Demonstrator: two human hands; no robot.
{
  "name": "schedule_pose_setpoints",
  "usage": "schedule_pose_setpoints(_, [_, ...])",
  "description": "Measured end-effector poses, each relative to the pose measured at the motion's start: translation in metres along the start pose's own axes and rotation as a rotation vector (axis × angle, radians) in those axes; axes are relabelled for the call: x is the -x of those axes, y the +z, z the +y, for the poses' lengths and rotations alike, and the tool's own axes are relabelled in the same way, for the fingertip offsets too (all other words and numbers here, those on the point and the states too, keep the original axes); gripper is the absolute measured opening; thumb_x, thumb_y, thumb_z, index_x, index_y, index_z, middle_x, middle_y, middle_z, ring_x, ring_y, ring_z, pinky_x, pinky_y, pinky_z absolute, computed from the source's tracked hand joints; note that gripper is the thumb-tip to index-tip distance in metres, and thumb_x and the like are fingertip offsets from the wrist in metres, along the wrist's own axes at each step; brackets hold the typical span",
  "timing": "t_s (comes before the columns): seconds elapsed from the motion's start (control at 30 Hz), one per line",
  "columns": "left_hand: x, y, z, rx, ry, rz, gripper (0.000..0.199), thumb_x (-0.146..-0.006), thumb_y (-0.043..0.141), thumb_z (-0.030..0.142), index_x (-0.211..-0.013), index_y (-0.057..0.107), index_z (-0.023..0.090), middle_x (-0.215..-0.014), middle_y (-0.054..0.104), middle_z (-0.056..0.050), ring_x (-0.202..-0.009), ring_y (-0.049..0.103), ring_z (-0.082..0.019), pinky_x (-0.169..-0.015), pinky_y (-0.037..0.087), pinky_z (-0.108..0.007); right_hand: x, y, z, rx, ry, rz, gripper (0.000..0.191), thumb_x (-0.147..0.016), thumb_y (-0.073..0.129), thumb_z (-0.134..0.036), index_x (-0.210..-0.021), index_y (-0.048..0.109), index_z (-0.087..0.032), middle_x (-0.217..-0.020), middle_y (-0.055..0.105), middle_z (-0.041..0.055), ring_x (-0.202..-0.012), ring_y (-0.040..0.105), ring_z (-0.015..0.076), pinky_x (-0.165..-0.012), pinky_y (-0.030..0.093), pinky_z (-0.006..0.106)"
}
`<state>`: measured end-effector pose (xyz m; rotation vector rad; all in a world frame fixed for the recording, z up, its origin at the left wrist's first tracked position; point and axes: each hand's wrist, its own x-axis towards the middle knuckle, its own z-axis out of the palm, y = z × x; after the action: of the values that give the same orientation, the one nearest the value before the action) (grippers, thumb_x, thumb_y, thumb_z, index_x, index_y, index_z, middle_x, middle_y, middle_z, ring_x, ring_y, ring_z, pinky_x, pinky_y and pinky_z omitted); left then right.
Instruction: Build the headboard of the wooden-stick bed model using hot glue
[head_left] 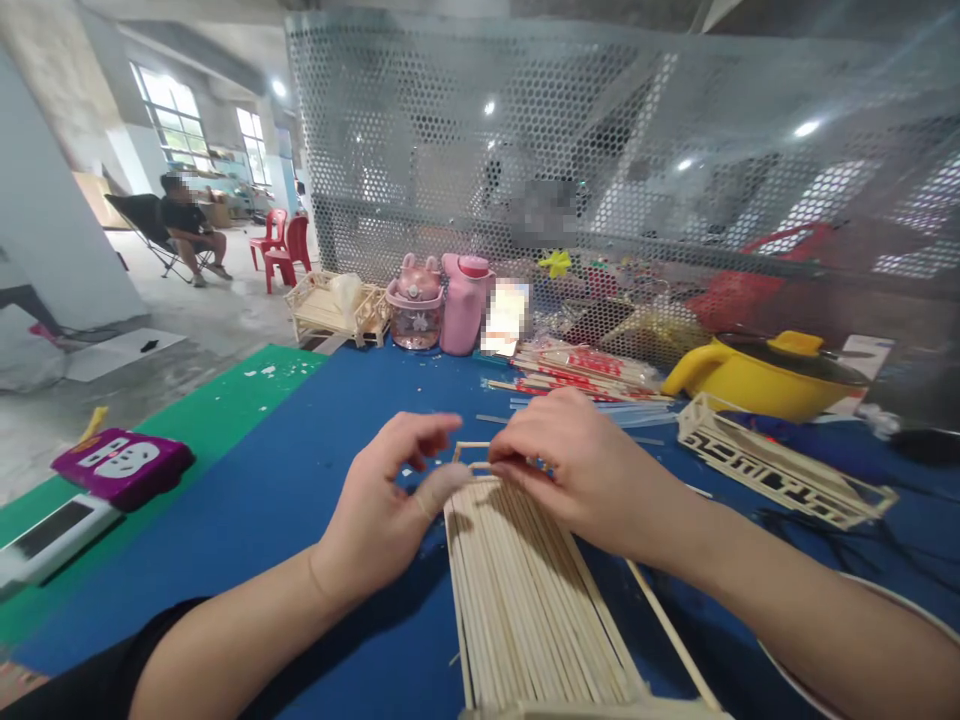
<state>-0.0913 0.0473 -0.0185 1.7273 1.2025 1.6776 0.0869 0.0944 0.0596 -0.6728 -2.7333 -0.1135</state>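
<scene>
A model made of thin wooden sticks (525, 600), its slats laid side by side lengthwise, lies in front of me on the blue table. At its far end my right hand (559, 455) bends over the edge, fingertips pinched on a short wooden stick (480, 466) that is partly hidden by the fingers. My left hand (397, 495) hovers by the far left corner, thumb and fingers apart with nothing between them; the thumb is close to the model's edge. A longer stick (671, 630) slants along the model's right side.
Behind are a pink bottle (463, 315), a lit phone (505, 318), bundled sticks (585, 368) and a yellow pot (772, 375). Finished-looking stick models stand at the back left (330, 310) and right (780, 465). A purple power strip (124, 465) lies left. A person sits far off.
</scene>
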Motion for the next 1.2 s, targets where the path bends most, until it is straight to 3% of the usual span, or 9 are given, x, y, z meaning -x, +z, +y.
schedule_pose_setpoints(0.07, [-0.002,0.002,-0.003,0.124,-0.187,0.031,0.036,-0.087,0.053,0.028,-0.123,0.05,0.024,-0.097,0.061,-0.003,-0.088,0.057,-0.013,-0.078,0.046,-0.027,-0.001,0.003,0.002,0.118,0.028,-0.01,0.016,-0.084,0.055,-0.021,-0.071,0.065,-0.018,-0.067,0.066,0.0007,-0.067,0.054,0.0145,-0.067,0.026,0.03])
schedule_pose_setpoints(0.13, [-0.004,0.004,-0.007,0.215,-0.333,0.019,0.042,-0.088,0.048,0.025,-0.129,0.04,0.022,-0.1,0.062,-0.004,-0.093,0.057,-0.014,-0.082,0.045,-0.029,-0.003,0.006,0.002,0.23,0.036,-0.037,0.019,-0.083,0.055,-0.018,-0.068,0.064,-0.018,-0.064,0.067,0.0006,-0.062,0.054,0.0146,-0.063,0.024,0.029])
schedule_pose_setpoints(0.3, [-0.004,0.01,-0.013,0.382,-0.546,-0.097,0.057,-0.077,0.052,0.011,-0.13,0.033,0.021,-0.097,0.058,-0.002,-0.078,0.059,-0.013,-0.074,0.047,-0.03,-0.004,0.012,-0.005,0.401,-0.004,-0.058,0.019,-0.081,0.055,-0.017,-0.063,0.062,-0.019,-0.058,0.066,0.0,-0.051,0.053,0.015,-0.054,0.017,0.029])
schedule_pose_setpoints(0.43, [0.0,0.011,-0.013,0.276,-0.428,-0.108,0.063,-0.07,0.06,0.008,-0.127,0.037,0.024,-0.095,0.056,0.001,-0.09,0.057,-0.013,-0.088,0.043,-0.031,-0.003,0.015,-0.012,0.47,-0.046,-0.045,0.017,-0.075,0.057,-0.01,-0.061,0.059,-0.019,-0.055,0.064,0.0001,-0.048,0.053,0.0165,-0.051,0.015,0.03])
schedule_pose_setpoints(0.57, [0.002,0.011,-0.012,0.196,-0.315,-0.117,0.062,-0.072,0.061,0.01,-0.128,0.038,0.025,-0.094,0.056,0.002,-0.096,0.056,-0.012,-0.095,0.04,-0.032,-0.001,0.017,-0.013,0.481,-0.043,-0.025,0.015,-0.075,0.058,-0.011,-0.062,0.06,-0.019,-0.053,0.063,0.0003,-0.047,0.055,0.0173,-0.05,0.015,0.03])
schedule_pose_setpoints(0.8, [0.001,0.011,-0.01,0.218,-0.31,-0.078,0.054,-0.075,0.061,0.014,-0.125,0.042,0.023,-0.089,0.059,0.002,-0.089,0.058,-0.012,-0.087,0.044,-0.031,-0.001,0.021,-0.01,0.406,0.08,-0.013,0.013,-0.078,0.06,-0.021,-0.067,0.067,-0.022,-0.059,0.068,-0.0008,-0.049,0.057,0.0167,-0.049,0.015,0.029])
schedule_pose_setpoints(1.2, [-0.003,0.015,-0.011,0.354,-0.383,-0.069,0.049,-0.076,0.063,0.018,-0.121,0.043,0.023,-0.079,0.059,0.004,-0.076,0.058,-0.011,-0.074,0.047,-0.026,-0.001,0.023,-0.01,0.41,0.1,-0.026,0.016,-0.078,0.059,-0.02,-0.063,0.065,-0.022,-0.058,0.067,0.0003,-0.048,0.055,0.0157,-0.049,0.015,0.029])
